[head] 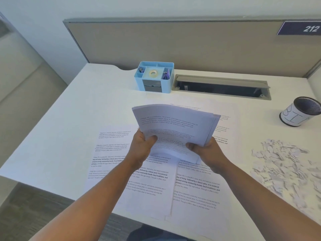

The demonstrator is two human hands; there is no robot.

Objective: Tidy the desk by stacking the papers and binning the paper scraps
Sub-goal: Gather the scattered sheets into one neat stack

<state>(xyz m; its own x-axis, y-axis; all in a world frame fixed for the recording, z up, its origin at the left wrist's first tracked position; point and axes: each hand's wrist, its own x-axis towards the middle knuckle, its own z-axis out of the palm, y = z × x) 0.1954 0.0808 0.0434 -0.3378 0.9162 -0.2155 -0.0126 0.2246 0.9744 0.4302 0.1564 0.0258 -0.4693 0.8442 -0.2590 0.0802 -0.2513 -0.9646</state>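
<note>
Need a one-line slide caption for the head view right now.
Both hands, left hand and right hand, grip a paper stack above loose sheets, scraps unbinned.

bright, even light; blurred edges

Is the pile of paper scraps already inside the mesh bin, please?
No, the paper scraps lie loose on the desk in front of the mesh bin.
</note>
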